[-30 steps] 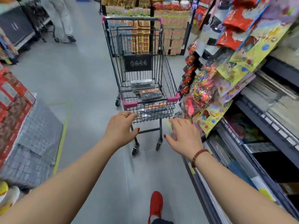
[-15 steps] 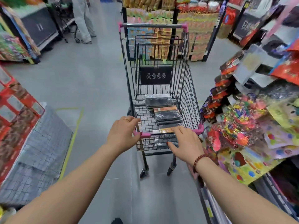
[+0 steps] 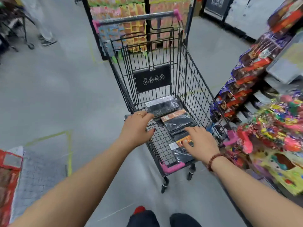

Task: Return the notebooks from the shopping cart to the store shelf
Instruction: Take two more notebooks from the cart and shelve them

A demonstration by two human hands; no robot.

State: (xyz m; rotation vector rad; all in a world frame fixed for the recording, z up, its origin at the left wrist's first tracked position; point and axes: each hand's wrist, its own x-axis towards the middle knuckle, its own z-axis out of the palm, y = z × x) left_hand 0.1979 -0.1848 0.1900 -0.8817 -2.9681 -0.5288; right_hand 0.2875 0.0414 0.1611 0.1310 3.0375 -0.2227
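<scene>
Several notebooks [image 3: 177, 119] lie in line along the cart [image 3: 193, 76]; left hand [image 3: 137, 126] hovers, right hand [image 3: 200, 141] touches one, each grip open.

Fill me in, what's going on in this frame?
A person stands in a store aisle at a shopping cart, both hands inside its basket. Shrink-wrapped notebooks lie in a row on the basket floor. The right hand rests with spread fingers on the nearest pack; the left hand is over the left rim, fingertips at the far pack. Nothing is lifted yet. Shelves of colourful goods stand right of the cart.
</scene>
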